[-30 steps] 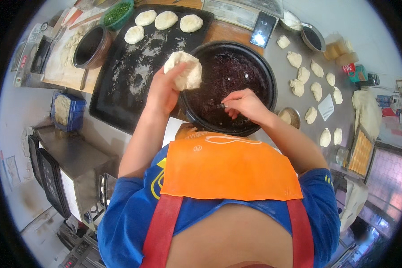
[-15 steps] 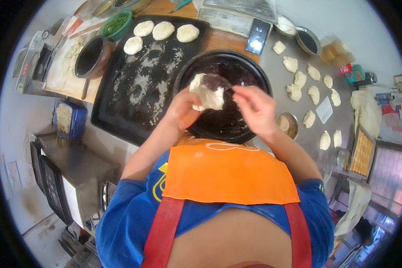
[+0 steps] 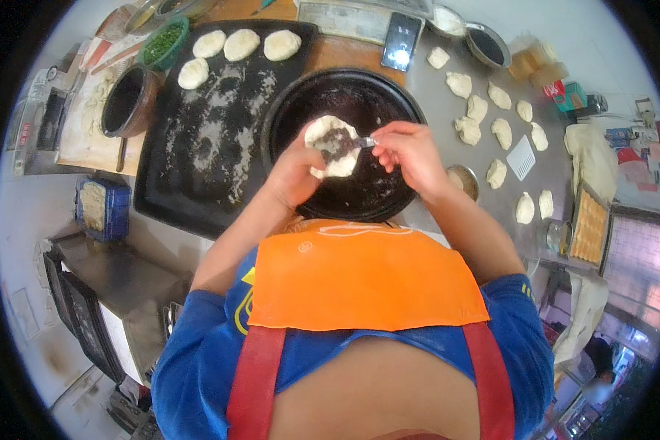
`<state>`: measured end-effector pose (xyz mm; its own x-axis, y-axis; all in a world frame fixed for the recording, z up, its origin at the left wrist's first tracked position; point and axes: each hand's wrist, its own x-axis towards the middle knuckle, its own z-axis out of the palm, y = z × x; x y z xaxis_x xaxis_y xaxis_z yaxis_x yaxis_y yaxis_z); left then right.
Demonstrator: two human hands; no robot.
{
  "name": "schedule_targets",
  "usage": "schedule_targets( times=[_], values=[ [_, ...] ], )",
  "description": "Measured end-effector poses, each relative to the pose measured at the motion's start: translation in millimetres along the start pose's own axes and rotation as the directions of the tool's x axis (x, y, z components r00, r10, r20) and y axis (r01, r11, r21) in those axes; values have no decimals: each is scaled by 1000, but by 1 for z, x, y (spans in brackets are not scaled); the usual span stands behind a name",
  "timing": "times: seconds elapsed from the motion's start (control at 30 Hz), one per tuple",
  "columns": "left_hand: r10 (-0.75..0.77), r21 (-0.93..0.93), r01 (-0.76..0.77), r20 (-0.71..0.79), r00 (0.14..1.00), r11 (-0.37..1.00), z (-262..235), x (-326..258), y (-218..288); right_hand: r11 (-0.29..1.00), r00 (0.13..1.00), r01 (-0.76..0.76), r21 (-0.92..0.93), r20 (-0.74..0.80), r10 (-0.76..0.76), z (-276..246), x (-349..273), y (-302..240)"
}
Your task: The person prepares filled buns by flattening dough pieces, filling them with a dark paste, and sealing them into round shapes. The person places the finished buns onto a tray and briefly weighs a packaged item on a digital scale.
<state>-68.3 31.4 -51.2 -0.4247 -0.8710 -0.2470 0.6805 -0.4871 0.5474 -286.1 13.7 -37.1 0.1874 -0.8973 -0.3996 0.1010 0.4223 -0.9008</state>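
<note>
The left hand (image 3: pixel 296 173) grips a piece of dough (image 3: pixel 340 167) near the centre of the frame, above the round black pan (image 3: pixel 348 76); dark filling (image 3: pixel 335 145) lies on its upper face. The right hand (image 3: pixel 409 155), to the right of the dough, grasps a metal tool (image 3: pixel 367 141) that extends to the filling. At upper left, a black tray (image 3: pixel 170 172) carries four dough rounds (image 3: pixel 241 45); at upper right, loose dough lumps (image 3: pixel 501 133) lie on the grey counter (image 3: pixel 434 95).
</note>
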Motion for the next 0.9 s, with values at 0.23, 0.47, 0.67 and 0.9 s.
schedule_targets(
  times=[0.23, 0.47, 0.67, 0.9],
  values=[
    [207, 565, -84, -157, 966, 821, -15, 8, 26, 57, 748, 506, -860, 405, -526, -39, -12, -12],
    [259, 346, -151, -290, 921, 926, -6, -5, 38, 218, 844, 536, -816, 509, -170, -5, -36, 9],
    [245, 302, -150, -303, 921, 941, -13, -10, 41, 748, 982, 124, -652, 190, 3, 6, -24, 10],
    [234, 248, -152, -347, 908, 957, -16, -11, 38, 421, 799, 593, -686, 439, -411, 21, -8, 47]
  ],
)
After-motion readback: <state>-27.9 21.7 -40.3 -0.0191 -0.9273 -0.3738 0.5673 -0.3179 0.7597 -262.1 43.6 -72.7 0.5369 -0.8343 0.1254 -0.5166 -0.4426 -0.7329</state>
